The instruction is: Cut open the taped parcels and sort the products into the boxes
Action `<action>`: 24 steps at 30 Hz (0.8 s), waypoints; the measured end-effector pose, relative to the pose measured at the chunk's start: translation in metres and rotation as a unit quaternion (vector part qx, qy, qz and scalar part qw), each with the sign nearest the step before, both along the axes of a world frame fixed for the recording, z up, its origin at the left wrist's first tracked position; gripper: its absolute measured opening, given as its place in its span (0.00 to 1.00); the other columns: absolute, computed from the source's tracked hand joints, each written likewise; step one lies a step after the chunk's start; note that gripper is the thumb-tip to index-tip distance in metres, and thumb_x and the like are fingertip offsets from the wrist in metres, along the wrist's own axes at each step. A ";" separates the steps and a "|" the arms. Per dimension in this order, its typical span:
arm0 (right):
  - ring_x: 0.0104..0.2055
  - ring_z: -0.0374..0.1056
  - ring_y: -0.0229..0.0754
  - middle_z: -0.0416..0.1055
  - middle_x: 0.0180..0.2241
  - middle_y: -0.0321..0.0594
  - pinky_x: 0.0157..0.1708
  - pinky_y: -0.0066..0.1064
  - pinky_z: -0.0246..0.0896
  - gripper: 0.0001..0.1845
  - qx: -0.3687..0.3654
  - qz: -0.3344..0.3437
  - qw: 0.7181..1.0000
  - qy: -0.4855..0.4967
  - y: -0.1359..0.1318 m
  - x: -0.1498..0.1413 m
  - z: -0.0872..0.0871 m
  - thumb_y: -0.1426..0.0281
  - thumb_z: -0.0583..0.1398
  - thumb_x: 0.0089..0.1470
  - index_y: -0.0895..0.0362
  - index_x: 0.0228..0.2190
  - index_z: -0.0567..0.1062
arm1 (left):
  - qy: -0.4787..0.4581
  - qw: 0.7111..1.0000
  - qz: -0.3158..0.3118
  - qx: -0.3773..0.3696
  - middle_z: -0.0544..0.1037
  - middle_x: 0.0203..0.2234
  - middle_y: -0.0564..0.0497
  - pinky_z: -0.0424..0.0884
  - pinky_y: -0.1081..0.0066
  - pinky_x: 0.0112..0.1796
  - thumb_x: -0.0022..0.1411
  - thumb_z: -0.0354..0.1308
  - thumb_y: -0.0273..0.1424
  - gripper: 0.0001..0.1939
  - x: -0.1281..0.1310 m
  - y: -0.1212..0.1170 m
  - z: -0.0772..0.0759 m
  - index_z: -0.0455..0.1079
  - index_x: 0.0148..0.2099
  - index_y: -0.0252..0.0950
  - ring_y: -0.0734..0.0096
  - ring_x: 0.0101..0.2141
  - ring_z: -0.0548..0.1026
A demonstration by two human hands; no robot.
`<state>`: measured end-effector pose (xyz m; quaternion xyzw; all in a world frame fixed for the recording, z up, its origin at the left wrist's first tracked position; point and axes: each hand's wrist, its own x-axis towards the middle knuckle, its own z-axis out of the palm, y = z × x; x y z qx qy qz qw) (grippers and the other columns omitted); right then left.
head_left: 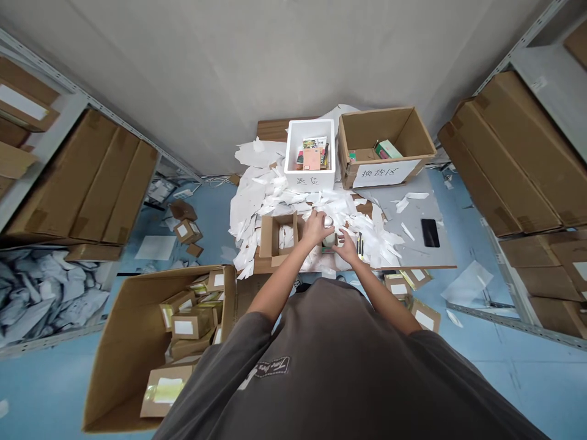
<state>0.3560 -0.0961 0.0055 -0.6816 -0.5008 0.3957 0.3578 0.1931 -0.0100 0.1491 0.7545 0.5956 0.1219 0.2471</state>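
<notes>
My left hand (315,228) is closed on a small round white object (328,221), perhaps a lid or a jar; its exact kind is too small to make out. Beside it, my right hand (347,247) is curved with thumb and fingers apart, and nothing shows between them. Between the two hands, low on the table, is a small pale greenish item (328,242), partly hidden. To the left of my left hand stands an open small cardboard box (266,237) with white packing material (285,236) inside. Torn white paper (257,189) lies all around.
A white foam box (310,181) with small packets and a labelled cardboard box (389,173) stand at the back of the table. A phone (430,233) lies at right. A large carton (132,342) of parcels is at lower left. Shelves with boxes (513,153) flank both sides.
</notes>
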 end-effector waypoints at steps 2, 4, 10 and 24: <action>0.44 0.77 0.53 0.80 0.47 0.45 0.51 0.48 0.75 0.32 -0.021 -0.018 1.000 0.013 0.004 0.000 -0.012 0.64 0.66 0.45 0.54 0.54 0.77 | -0.011 1.000 -0.009 0.003 0.72 0.49 0.45 0.74 0.63 0.50 0.60 0.74 0.35 0.23 0.000 -0.005 -0.011 0.77 0.55 0.40 0.54 0.48 0.78; 0.41 0.77 0.52 0.81 0.39 0.43 0.50 0.45 0.74 0.16 -0.030 -0.049 0.998 -0.001 0.007 -0.001 -0.019 0.62 0.63 0.48 0.52 0.40 0.78 | -0.030 0.999 -0.015 0.013 0.71 0.50 0.45 0.74 0.62 0.51 0.58 0.75 0.33 0.24 -0.002 -0.011 -0.022 0.77 0.55 0.40 0.53 0.50 0.77; 0.38 0.77 0.52 0.79 0.29 0.42 0.46 0.40 0.71 0.12 -0.061 -0.084 0.994 -0.027 0.009 -0.001 -0.027 0.59 0.62 0.52 0.49 0.22 0.67 | -0.057 0.998 -0.005 0.001 0.72 0.52 0.43 0.74 0.61 0.54 0.57 0.72 0.28 0.28 -0.006 -0.030 -0.058 0.77 0.60 0.40 0.52 0.53 0.76; 0.38 0.73 0.51 0.76 0.28 0.39 0.40 0.38 0.72 0.17 -0.074 -0.099 0.992 0.036 0.008 -0.006 -0.034 0.50 0.63 0.55 0.49 0.28 0.71 | -0.110 0.993 -0.035 0.010 0.79 0.60 0.36 0.60 0.43 0.68 0.66 0.71 0.40 0.27 -0.030 -0.056 -0.120 0.76 0.64 0.39 0.37 0.69 0.63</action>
